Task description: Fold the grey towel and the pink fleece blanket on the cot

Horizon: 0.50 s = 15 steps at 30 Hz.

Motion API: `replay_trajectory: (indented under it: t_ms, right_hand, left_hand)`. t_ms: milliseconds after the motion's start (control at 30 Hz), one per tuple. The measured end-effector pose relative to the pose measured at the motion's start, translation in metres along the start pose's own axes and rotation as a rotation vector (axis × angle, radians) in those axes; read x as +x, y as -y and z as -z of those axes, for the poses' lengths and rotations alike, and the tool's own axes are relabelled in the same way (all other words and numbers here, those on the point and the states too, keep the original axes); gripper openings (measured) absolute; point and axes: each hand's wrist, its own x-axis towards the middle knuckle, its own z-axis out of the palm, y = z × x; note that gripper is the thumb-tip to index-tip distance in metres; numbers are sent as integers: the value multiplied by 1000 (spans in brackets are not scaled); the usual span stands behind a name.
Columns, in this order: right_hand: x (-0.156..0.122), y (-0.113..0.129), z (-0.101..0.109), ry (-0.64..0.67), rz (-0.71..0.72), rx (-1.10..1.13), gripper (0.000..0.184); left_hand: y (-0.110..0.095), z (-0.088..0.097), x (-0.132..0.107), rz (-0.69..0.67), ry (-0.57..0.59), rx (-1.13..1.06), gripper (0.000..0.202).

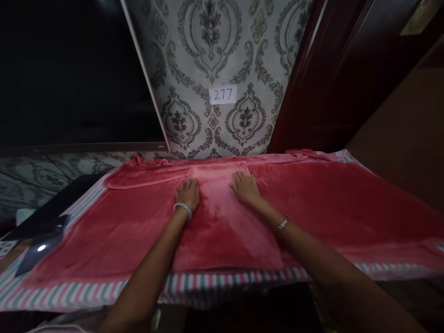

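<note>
A red plush garment [138,231] is spread wide over a table, its fabric reaching both sides. In its middle lies a lighter, rectangular red plush piece [225,217]; whether it is a separate piece or a folded part I cannot tell. My left hand [188,193] rests flat on the left edge of this piece, fingers spread, a bracelet on the wrist. Palm down, my right hand [244,187] lies near its upper right edge with the fingers extended and a thin band on the wrist. Neither hand grips anything.
Under the plush fabric is a striped cloth [90,292]. A dark flat object [43,247] lies at the left. Behind stand a large black screen [76,74], a patterned wall with a paper marked 277 [223,95], and a dark red door [333,69].
</note>
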Motion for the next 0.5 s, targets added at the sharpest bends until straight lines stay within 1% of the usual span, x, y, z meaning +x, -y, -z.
replay_trajectory:
  t_ms: [67, 133, 200, 233, 267, 333, 400, 500]
  right_hand:
    - [26, 28, 4, -20, 109, 55, 58]
    - [53, 56, 2, -45, 201, 97, 58]
    - [75, 72, -7, -61, 267, 105, 58]
    - [84, 74, -14, -53, 286, 101, 58]
    - [91, 71, -22, -41, 290, 97, 57]
    - [100, 54, -36, -4, 253, 87, 60]
    - [103, 25, -45, 20, 168, 76, 66]
    - [104, -23, -47, 45, 1, 40, 69]
  left_hand:
    - [-6, 10, 21, -44, -40, 12, 59]
    - [-14, 12, 46, -68, -39, 29, 60]
    - [-19, 5, 68, -70, -32, 57, 60]
    - [-19, -1, 76, -69, -22, 72, 60]
    - [-18, -9, 83, -69, -9, 85, 60]
    - [-14, -23, 92, -71, 15, 96, 61]
    - [-8, -34, 96, -83, 20, 90, 62]
    - [-2, -39, 97, -109, 18, 71, 63]
